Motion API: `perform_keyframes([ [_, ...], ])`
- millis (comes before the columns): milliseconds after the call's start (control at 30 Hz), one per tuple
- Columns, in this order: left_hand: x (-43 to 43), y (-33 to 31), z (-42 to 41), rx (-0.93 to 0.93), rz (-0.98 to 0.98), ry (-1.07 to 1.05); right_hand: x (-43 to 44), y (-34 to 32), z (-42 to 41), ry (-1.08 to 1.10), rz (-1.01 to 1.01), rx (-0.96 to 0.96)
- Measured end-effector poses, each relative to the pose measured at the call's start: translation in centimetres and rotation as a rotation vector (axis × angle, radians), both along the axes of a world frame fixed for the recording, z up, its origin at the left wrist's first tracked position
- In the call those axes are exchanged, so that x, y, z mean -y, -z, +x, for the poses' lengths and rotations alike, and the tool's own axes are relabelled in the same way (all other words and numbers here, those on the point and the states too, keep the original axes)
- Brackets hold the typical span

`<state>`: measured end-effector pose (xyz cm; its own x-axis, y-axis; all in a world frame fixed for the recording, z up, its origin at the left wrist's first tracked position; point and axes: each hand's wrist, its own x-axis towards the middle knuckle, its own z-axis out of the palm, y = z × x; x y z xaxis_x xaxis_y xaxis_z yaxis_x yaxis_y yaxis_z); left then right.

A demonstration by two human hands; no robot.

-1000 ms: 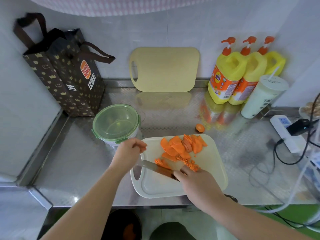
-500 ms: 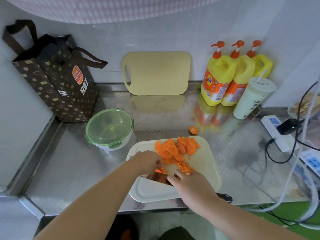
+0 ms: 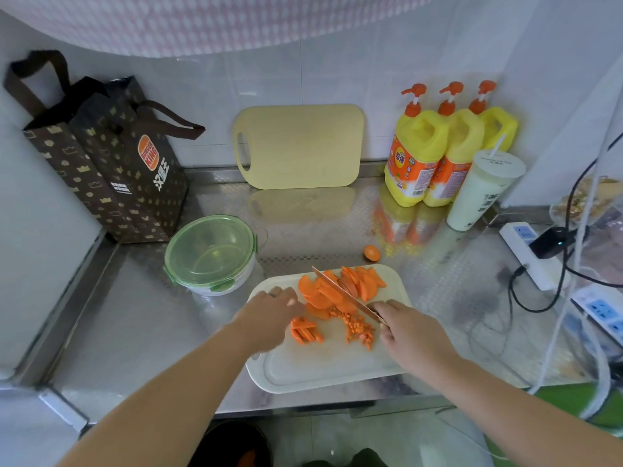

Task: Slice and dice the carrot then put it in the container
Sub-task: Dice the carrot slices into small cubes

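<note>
A white cutting board (image 3: 323, 365) lies at the counter's front edge. On it are a heap of orange carrot slices (image 3: 337, 288), a few carrot sticks (image 3: 305, 332) and a small pile of diced carrot (image 3: 359, 328). My right hand (image 3: 409, 332) grips a knife (image 3: 344, 293) whose blade points away over the slices. My left hand (image 3: 269, 313) hovers over the board's left side beside the sticks, fingers extended and blurred, holding nothing. The round container (image 3: 210, 254) with a green lid stands left of the board, lid on.
A carrot end (image 3: 372, 253) lies on the steel counter behind the board. A beige cutting board (image 3: 300, 146) leans on the wall. A dark paper bag (image 3: 111, 163) stands at left; yellow detergent bottles (image 3: 435, 150), a cup (image 3: 482, 193), power strips (image 3: 529, 254) and cables at right.
The knife has swung from lying across the board near the front up onto the slice heap. My left hand has pulled left off the carrot sticks, which now lie uncovered.
</note>
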<state>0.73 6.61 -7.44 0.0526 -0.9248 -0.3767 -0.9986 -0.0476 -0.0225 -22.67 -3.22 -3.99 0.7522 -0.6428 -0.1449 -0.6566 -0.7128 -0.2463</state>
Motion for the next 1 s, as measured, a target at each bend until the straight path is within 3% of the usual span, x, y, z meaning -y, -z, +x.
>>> perform_keyframes([
  [167,1.2,0.2,-1.6,0.207,0.004,0.245,0.3,0.1,0.1,0.025,0.012,0.003],
  [500,2.7,-0.6,-1.9,0.245,0.089,0.263,-0.6,-0.1,0.0,0.03,0.079,0.052],
  [600,2.1,-0.7,-1.8,0.206,0.091,0.188,-1.0,0.1,0.2,0.022,0.12,0.05],
  [833,-1.4,0.9,-3.5,0.068,0.094,-0.226,-3.5,1.3,1.4,-0.01,0.258,0.01],
  [1000,-3.2,2.0,-3.7,-0.179,0.003,-0.468,-4.7,2.1,2.1,0.012,0.272,-0.034],
])
